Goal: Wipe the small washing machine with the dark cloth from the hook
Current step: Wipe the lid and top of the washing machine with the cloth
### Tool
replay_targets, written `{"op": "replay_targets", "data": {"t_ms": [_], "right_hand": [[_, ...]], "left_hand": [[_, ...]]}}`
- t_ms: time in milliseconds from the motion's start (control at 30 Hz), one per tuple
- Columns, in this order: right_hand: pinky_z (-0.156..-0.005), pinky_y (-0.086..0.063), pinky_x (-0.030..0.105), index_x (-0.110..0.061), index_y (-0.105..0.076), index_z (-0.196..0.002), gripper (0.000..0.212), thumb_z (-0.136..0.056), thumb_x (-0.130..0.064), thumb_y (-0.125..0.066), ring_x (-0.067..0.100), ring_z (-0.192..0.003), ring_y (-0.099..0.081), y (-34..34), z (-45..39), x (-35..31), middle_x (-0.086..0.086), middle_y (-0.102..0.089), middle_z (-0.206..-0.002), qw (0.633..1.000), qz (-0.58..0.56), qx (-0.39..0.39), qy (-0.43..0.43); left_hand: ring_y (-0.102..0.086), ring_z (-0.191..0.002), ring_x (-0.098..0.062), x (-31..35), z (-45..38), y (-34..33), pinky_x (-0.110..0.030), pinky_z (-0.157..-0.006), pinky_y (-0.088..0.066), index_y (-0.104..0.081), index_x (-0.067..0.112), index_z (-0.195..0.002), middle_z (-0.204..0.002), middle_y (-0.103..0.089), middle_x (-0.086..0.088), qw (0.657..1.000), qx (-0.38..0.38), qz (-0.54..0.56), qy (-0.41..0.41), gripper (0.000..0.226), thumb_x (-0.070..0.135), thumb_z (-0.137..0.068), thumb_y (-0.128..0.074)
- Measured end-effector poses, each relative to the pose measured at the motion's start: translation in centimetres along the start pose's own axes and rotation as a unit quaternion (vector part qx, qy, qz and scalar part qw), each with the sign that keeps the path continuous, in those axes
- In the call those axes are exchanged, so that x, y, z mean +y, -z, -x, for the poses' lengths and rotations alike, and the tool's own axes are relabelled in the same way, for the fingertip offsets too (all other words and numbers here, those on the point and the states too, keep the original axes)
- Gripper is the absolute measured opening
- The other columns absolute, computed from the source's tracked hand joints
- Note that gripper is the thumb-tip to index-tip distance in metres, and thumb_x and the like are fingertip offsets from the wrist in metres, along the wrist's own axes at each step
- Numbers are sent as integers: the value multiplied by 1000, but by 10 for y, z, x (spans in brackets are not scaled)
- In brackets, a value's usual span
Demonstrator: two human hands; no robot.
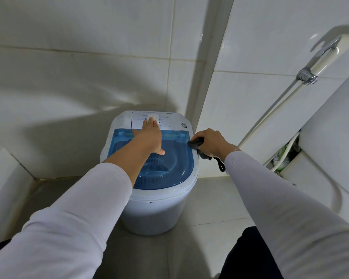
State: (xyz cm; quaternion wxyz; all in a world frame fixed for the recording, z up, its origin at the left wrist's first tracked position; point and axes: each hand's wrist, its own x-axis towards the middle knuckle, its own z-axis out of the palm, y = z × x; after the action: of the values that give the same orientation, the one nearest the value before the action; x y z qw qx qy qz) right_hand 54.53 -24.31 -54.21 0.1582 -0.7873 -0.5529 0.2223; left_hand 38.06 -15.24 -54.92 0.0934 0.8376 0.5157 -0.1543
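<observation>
The small white plastic washing machine (159,198), with a translucent blue lid (169,164), stands on the grey tiled floor (210,198) in a corner of white glossy wall tiles (89,57). The right hand (212,141) closes its grip on the bunched dark cloth (196,142) at the lid's right rim. The left hand (149,135) lies flat, fingers extended to the white dial (154,117). Advice: steady the body, wipe smooth plastic in overlapping strokes, work the rim seam.
</observation>
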Motion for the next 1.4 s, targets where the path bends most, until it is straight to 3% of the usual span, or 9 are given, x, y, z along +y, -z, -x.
{"op": "replay_targets", "data": {"t_ms": [233, 367, 500, 600, 700, 900, 1067, 1200, 1400], "right_hand": [[-84, -52, 32, -26, -70, -102, 39, -78, 1, -54, 21, -94, -58, 14, 23, 7, 3, -67, -100, 995, 56, -82, -4], [-77, -41, 23, -22, -68, -108, 41, -81, 2, -49, 18, -92, -54, 23, 23, 8, 4, -67, -111, 1000, 13, -9, -3], [-56, -47, 20, -18, -65, -107, 34, -84, 0, -47, 21, -79, -56, 18, 18, -2, 8, -66, -96, 998, -28, 52, -6], [-74, -58, 39, -19, -64, -105, 33, -81, -2, -47, 29, -84, -62, 7, 15, -10, 13, -67, -101, 997, -40, 68, -13], [-83, -56, 42, -17, -64, -109, 29, -85, -8, -50, 34, -98, -63, -6, 17, -15, 14, -65, -112, 998, -22, 63, -22], [-49, -43, 22, -17, -66, -108, 34, -83, -1, -49, 27, -79, -56, -12, 29, -11, 15, -66, -106, 998, -5, 44, -41], [-62, -56, 34, -18, -68, -100, 30, -81, -2, -51, 30, -71, -59, -15, 45, -9, 14, -65, -90, 998, -2, 32, -54], [-64, -55, 33, -14, -67, -103, 32, -80, 0, -49, 29, -67, -59, -20, 59, -8, 13, -63, -78, 998, 7, 30, -60], [-76, -49, 31, -17, -67, -108, 30, -84, -7, -52, 25, -85, -54, -30, 80, -6, 13, -68, -107, 998, 15, 27, -62]], "left_hand": [[6, -149, -26, -1, 17, -4, -56, -116, -18, 5, 4, -151, -160, 13, -9, 997, 67, 21, 5, 111, 45, -80, -69], [7, -149, -25, -8, 27, -8, -56, -117, -16, 6, 5, -151, -160, 14, -7, 996, 75, 47, -3, 106, 46, -83, -65], [3, -149, -26, -18, 39, -8, -58, -116, -17, 2, 6, -151, -161, 7, -6, 998, 46, 33, -12, 111, 51, -78, -67], [2, -149, -26, -23, 44, -12, -58, -115, -19, -1, 6, -151, -161, 2, -6, 1000, 20, 15, -16, 112, 50, -76, -71], [4, -149, -25, -24, 48, -20, -57, -116, -18, 1, 8, -152, -162, 6, -4, 1000, 7, 5, -8, 113, 49, -75, -71], [4, -149, -25, -28, 46, -28, -56, -116, -16, 3, 8, -152, -162, 7, -4, 1000, -2, 23, 5, 114, 50, -76, -71], [3, -149, -26, -23, 49, -27, -57, -115, -16, 0, 8, -152, -162, 4, -4, 1000, 9, 5, -13, 109, 48, -78, -70], [1, -149, -26, -25, 51, -30, -58, -116, -17, -1, 8, -152, -162, 2, -4, 1000, 18, 10, -8, 107, 48, -79, -69], [3, -149, -25, -24, 56, -33, -59, -116, -14, 1, 9, -152, -162, 3, -4, 999, 25, 26, -8, 104, 47, -81, -67]]}}
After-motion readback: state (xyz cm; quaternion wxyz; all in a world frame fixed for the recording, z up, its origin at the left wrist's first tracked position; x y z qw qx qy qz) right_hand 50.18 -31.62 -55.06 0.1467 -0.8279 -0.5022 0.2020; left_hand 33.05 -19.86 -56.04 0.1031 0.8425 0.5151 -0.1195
